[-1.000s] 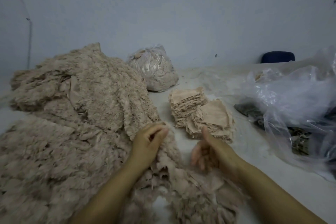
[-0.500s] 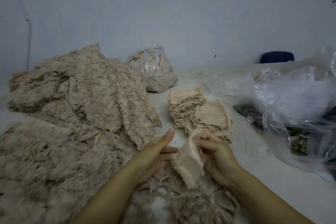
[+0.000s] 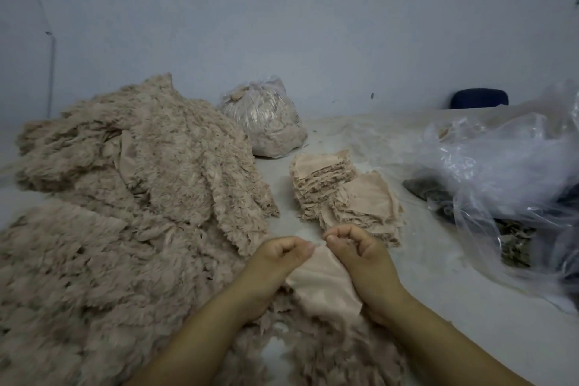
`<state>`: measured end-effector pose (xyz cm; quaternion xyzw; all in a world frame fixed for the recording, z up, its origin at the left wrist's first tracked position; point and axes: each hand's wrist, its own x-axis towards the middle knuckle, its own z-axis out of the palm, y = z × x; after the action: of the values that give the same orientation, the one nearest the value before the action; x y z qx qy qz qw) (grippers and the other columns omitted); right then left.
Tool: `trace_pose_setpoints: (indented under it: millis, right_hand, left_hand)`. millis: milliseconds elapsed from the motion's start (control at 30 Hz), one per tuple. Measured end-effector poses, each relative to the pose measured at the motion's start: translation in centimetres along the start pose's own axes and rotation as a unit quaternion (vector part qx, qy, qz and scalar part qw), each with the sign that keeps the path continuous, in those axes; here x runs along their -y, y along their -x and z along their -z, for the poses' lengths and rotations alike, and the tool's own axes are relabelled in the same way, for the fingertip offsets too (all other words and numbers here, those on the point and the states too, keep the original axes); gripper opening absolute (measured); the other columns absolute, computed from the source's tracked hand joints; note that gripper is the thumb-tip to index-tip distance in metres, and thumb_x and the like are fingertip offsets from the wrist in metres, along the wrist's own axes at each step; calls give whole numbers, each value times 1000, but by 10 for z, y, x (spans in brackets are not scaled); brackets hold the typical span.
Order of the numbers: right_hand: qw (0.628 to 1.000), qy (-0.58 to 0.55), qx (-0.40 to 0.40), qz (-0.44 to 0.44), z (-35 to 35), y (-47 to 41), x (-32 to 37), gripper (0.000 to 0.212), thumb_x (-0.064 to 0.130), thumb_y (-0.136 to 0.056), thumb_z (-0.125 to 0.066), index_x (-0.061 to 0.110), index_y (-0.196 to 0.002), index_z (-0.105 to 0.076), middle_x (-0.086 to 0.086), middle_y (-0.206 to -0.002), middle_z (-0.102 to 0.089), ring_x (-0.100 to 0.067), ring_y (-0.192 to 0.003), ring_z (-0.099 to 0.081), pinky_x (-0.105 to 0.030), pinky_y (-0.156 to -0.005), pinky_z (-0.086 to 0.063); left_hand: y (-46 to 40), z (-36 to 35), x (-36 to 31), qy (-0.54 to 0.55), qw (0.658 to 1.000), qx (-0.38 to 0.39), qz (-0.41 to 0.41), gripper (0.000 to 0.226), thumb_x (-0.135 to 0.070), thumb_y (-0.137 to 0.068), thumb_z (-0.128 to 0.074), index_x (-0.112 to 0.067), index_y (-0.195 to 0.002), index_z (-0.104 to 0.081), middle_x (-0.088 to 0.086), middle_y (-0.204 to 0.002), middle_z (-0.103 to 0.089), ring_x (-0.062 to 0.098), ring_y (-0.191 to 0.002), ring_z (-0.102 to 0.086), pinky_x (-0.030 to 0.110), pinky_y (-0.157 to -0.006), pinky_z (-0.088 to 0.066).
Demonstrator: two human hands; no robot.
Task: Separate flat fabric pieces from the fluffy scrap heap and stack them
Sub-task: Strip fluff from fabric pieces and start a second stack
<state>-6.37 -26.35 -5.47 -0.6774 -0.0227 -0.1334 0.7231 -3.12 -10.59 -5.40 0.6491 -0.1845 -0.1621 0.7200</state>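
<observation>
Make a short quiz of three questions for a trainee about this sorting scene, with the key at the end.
1. True or false: both hands pinch the same flat fabric piece.
2. Multiple choice: where do the stacks of flat pieces lie from the fluffy scrap heap? A) to its left B) to its right C) on top of it
3. Fill in: the tied bundle near the wall is wrapped in a clear plastic ____.

Key
1. True: the left hand and the right hand pinch its top edge.
2. B
3. bag
</observation>
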Motion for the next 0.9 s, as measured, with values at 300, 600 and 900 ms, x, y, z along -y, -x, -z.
trace_pose_setpoints:
  millis: [300, 600, 900]
  right_hand:
    - [983, 76, -139, 91, 23, -19, 11, 22, 2, -87, -64, 20, -75, -67, 16, -73, -69, 11, -69, -58, -2, -64, -41]
    - [990, 85, 57, 92, 8, -12, 15, 18, 24, -79, -72, 25, -96, -67, 8, -80, -69, -2, -74, -63, -13, -66, -49]
    - [976, -153, -7, -156, 15, -12, 0, 9, 13, -85, -66, 8, -78, -70, -9, -77, -70, -16, -67, -69, -26, -56, -55]
  left_hand:
    - [-4, 22, -6, 165, 962, -217, 29, 12, -15, -89, -59, -7, -82, -63, 6, -68, -68, 18, -61, -66, 25, -53, -55]
    - [-6, 4, -11, -212, 973, 50, -73, 61, -34, -69, -81, -35, -125, -55, -9, -102, -69, 0, -93, -64, 16, -79, -50]
    - [-27, -14, -13, 186, 977, -95, 50, 21, -1, -82, -63, 2, -103, -63, 17, -94, -72, 24, -80, -70, 35, -74, -57]
